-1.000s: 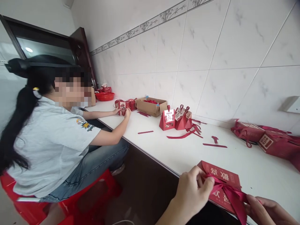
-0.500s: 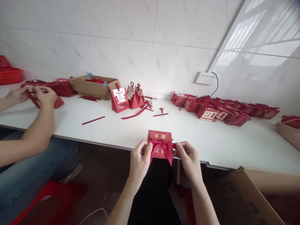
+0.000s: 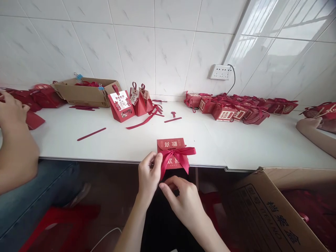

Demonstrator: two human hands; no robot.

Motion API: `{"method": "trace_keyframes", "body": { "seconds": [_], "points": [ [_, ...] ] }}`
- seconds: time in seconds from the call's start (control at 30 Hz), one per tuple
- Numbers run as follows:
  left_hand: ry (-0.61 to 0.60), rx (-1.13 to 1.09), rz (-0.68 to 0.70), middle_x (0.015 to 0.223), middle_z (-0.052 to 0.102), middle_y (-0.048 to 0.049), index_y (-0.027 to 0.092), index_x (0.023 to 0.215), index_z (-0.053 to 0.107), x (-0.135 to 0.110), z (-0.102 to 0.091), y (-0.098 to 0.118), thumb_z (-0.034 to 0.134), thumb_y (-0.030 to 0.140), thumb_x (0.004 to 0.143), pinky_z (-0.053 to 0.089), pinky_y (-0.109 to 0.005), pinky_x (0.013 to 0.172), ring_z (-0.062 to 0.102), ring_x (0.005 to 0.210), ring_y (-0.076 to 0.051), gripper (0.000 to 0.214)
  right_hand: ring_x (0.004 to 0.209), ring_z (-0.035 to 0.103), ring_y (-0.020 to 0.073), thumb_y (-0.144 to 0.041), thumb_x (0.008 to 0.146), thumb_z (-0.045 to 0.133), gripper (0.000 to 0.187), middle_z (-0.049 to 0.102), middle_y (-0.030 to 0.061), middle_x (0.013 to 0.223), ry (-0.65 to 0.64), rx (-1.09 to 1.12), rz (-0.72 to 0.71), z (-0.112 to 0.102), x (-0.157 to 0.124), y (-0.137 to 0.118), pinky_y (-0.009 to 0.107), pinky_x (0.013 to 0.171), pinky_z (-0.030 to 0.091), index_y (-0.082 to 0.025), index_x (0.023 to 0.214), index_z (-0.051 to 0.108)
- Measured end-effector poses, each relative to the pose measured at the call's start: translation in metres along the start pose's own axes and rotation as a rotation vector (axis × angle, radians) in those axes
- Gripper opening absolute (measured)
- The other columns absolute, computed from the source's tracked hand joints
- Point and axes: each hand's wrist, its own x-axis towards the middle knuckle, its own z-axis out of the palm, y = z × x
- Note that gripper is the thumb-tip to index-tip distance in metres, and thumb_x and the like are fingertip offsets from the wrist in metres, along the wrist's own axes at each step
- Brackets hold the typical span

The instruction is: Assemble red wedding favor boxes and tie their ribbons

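A flat red gift box with gold characters lies at the near edge of the white counter. A dark red ribbon bow is tied across it. My left hand pinches the bow's left loop between thumb and forefinger. Just below the box, off the counter edge, my right hand hovers with its fingers loosely spread, its fingertips near the ribbon's lower tail; nothing shows in it.
Upright red boxes and a cardboard box stand at the back left. A row of finished red boxes lies at the back right. A person's arm works at the left. Another arm rests at the right. A large carton sits below.
My view has swung right from the seated person to the counter in front. My right hand has let go of the bow's right side and dropped below the box.
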Motion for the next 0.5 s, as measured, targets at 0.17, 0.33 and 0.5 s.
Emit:
{"method": "trace_keyframes", "body": {
  "seconds": [0.17,0.33,0.5],
  "points": [
    [-0.070,-0.026,0.004,0.053,0.026,0.0055,0.020,0.056,0.028,0.002,-0.004,0.001,0.047,0.032,0.086,0.026,-0.022,0.047,0.026,0.050,-0.009,0.038,0.069,0.065,0.0179,-0.049,0.087,0.050,0.036,0.069,0.0062,0.077,-0.103,0.401,0.151,0.008,0.014,0.003,0.027,0.063,0.049,-0.016,0.090,0.065],
    [-0.104,-0.029,0.011,0.052,0.028,0.0055,0.019,0.056,0.031,0.002,-0.005,0.001,0.047,0.032,0.087,0.027,-0.022,0.048,0.028,0.049,-0.009,0.037,0.058,0.057,0.0128,-0.044,0.085,0.053,0.031,0.060,0.0011,0.061,-0.040,0.564,0.153,0.009,0.020,0.006,0.023,0.058,0.046,-0.016,0.071,0.058],
    [-0.048,0.031,0.016,0.053,0.030,0.0051,0.019,0.058,0.034,0.004,-0.006,-0.002,0.047,0.033,0.087,0.029,-0.022,0.049,0.030,0.050,-0.009,0.035,0.058,0.054,0.0121,-0.038,0.085,0.052,0.029,0.058,0.0005,0.061,0.014,0.372,0.104,0.000,0.015,0.008,0.023,0.056,0.043,-0.017,0.065,0.054]
  ]
}}
